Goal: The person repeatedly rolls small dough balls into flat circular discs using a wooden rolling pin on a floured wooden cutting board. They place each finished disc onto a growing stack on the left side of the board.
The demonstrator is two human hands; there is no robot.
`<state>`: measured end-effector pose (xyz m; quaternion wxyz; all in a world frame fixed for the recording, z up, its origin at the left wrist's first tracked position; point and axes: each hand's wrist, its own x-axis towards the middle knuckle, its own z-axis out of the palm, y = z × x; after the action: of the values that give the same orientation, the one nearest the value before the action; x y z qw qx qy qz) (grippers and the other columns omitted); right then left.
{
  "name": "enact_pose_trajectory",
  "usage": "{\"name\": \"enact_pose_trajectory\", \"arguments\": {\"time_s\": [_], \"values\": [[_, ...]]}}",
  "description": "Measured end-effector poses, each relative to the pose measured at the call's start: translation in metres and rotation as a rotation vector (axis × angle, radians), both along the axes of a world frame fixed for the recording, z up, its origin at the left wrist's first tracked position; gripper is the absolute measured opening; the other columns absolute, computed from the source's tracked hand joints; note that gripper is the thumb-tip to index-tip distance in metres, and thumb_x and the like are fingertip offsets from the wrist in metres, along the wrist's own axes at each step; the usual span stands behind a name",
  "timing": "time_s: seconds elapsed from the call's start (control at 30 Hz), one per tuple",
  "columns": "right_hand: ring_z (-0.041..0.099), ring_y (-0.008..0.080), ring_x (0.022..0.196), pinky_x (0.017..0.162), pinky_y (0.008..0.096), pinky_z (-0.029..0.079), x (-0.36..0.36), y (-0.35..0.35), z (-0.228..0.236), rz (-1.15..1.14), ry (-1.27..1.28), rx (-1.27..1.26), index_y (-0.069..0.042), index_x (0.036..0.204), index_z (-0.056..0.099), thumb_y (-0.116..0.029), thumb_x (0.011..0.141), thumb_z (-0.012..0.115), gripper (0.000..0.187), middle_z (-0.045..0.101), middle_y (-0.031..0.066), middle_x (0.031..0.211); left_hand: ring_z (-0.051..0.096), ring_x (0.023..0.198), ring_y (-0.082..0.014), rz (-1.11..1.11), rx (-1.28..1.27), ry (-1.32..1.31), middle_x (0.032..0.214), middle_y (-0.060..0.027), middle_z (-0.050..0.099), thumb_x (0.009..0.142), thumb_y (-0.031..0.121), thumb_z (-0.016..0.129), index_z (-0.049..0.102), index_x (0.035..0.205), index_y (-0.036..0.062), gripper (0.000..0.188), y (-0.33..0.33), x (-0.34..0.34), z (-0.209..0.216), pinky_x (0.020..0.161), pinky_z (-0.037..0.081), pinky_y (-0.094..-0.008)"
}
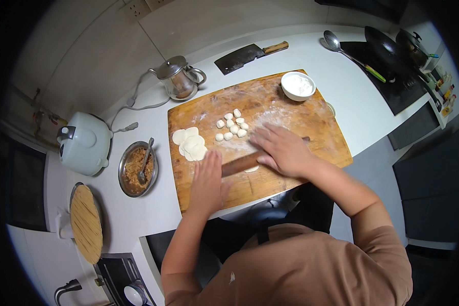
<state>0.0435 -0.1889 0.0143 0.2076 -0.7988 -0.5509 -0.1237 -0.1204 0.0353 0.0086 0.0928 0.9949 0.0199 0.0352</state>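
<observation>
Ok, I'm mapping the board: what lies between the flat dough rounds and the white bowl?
Small dough pieces, then floury wooden board, as the head view shows.

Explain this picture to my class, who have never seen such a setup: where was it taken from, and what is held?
No machine works here: a person wears a fisheye camera on the head, looking down, so straight edges bend. Picture left is the person's left. The bare left hand and right hand lie on a wooden rolling pin; a flat dough piece shows beside it. The wooden board also bears small dough lumps, overlapping dough rounds and a white bowl of white powder. Left of the board stands a metal bowl of brown mixture; beyond it lies a cleaver.
</observation>
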Motion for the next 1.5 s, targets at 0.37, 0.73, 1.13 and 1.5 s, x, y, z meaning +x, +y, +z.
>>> {"name": "enact_pose_trajectory", "arguments": {"time_s": [0.37, 0.73, 1.13, 1.5], "values": [[0.046, 0.0386, 0.135, 0.11, 0.0477, 0.038, -0.037, -0.026, 0.003, 0.061, 0.072, -0.1, -0.005, 0.142, 0.05, -0.044, 0.091, 0.063, 0.066, 0.053, 0.0184, 0.142, 0.025, 0.15, -0.035, -0.038, -0.008, 0.076, 0.161, -0.021, 0.026, 0.087, 0.033, 0.07, 0.028, 0.153, -0.0008, 0.085, -0.016, -0.036, 0.009, 0.121, 0.021, -0.0522], [0.044, 0.0389, 0.136, 0.111, 0.0474, 0.037, -0.012, 0.006, -0.001, -0.031, 0.07, -0.023, -0.003, 0.143, 0.047, -0.043, 0.091, 0.062, 0.067, 0.048, 0.0194, 0.146, 0.023, 0.151, -0.0347, 0.034, 0.016, 0.015, 0.16, -0.0201, 0.029, 0.089, 0.033, 0.068, 0.029, 0.153, -0.0008, 0.082, 0.005, -0.005, 0.005, 0.121, 0.02, -0.0527], [0.05, 0.04, 0.129, 0.106, 0.048, 0.041, -0.003, 0.004, -0.009, -0.169, 0.022, 0.084, 0.001, 0.138, 0.05, -0.039, 0.09, 0.064, 0.064, 0.055, 0.0216, 0.137, 0.031, 0.148, -0.0316, -0.019, -0.008, -0.034, 0.158, -0.0176, 0.035, 0.095, 0.033, 0.06, 0.034, 0.151, -0.0007, 0.07, 0.009, 0.018, 0.005, 0.121, 0.022, -0.0474], [0.061, 0.0306, 0.102, 0.09, 0.0428, 0.048, -0.059, -0.026, -0.016, -0.084, 0.104, 0.077, -0.008, 0.129, 0.06, -0.016, 0.087, 0.063, 0.042, 0.065, 0.0095, 0.112, 0.062, 0.111, -0.0324, -0.104, -0.494, 0.099, 0.123, -0.0157, 0.064, 0.096, 0.025, 0.061, 0.062, 0.129, 0.0036, 0.039, -0.012, 0.046, 0.027, 0.095, 0.049, -0.0374]]}}
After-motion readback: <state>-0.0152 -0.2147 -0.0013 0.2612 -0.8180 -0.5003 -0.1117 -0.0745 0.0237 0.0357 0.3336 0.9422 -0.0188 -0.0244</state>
